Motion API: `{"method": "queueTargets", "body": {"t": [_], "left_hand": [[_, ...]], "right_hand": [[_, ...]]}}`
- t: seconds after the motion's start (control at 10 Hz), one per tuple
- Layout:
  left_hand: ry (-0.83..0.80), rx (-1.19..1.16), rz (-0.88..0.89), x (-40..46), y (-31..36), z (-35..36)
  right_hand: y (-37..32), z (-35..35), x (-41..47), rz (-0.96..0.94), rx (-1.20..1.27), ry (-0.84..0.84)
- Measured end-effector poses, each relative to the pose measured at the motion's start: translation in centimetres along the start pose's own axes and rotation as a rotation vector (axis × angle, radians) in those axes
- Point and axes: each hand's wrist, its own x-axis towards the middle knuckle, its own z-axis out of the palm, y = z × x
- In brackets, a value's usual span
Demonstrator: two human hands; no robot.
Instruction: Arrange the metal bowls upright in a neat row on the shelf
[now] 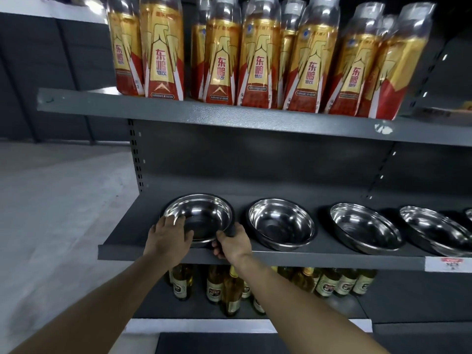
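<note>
Several shiny metal bowls stand upright in a row on the dark grey middle shelf (306,258). The leftmost bowl (204,215) is tilted slightly toward me. My left hand (169,237) grips its near left rim, fingers curled over the edge. My right hand (233,242) grips its near right rim and underside. To the right sit a second bowl (282,223), a third bowl (364,227) and a fourth bowl (434,229); the edge of another shows at the frame's right border.
The shelf above (229,112) carries several tall red-and-gold drink bottles (258,60). Glass bottles (229,287) with yellow liquid stand on the shelf below. A price tag (448,264) is on the shelf lip at right. Grey floor (56,213) lies to the left.
</note>
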Motion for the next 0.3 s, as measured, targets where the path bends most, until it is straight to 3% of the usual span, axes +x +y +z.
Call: {"method": "queueTargets", "body": {"t": [0.3], "left_hand": [[0.019, 0.002, -0.067, -5.1, 4.8, 0.5]], "right_hand": [[3.1, -4.2, -2.3, 0.053, 0.024, -0.045]]}}
